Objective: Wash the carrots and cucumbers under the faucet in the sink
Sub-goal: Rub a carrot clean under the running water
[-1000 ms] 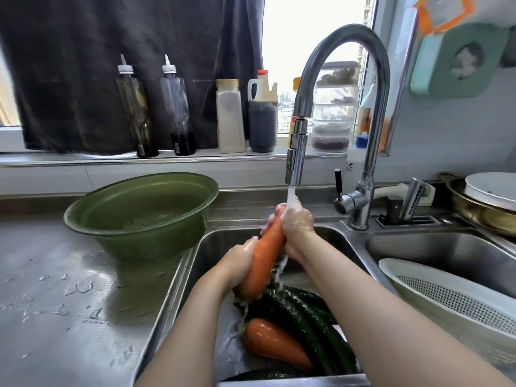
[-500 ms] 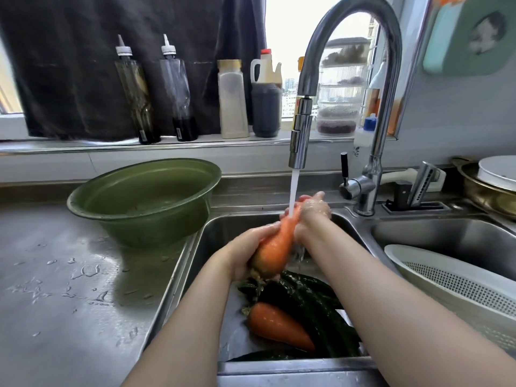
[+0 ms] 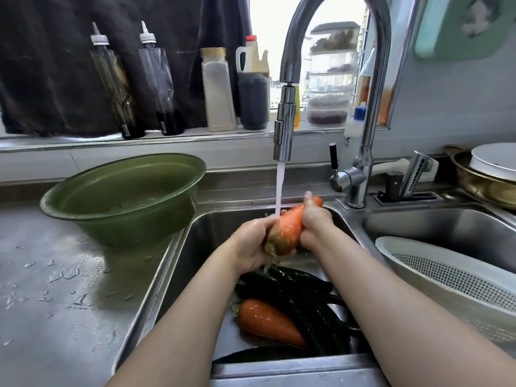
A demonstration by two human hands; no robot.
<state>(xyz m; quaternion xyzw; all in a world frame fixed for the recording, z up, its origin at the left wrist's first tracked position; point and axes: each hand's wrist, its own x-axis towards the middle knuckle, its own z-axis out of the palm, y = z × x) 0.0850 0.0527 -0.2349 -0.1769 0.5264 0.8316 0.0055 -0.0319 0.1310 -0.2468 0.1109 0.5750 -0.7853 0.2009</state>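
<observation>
Both hands hold one orange carrot (image 3: 287, 229) over the left sink basin (image 3: 212, 233). My left hand (image 3: 252, 243) grips its thick stem end from below. My right hand (image 3: 314, 222) wraps the thinner tip end. Water runs from the chrome faucet (image 3: 284, 129) and lands on the carrot beside my left fingers. Below, on the basin floor, lie a second carrot (image 3: 268, 322) and several dark cucumbers (image 3: 301, 291).
A green bowl (image 3: 122, 196) stands on the wet steel counter (image 3: 55, 289) to the left. A white colander (image 3: 452, 280) leans in the right basin. Bottles (image 3: 217, 90) line the window ledge. A brass bowl (image 3: 483, 185) with a white plate sits at far right.
The carrot has come down from just under the spout and tilted flatter. My left hand has closed round its thick end; my right hand has slid toward the tip.
</observation>
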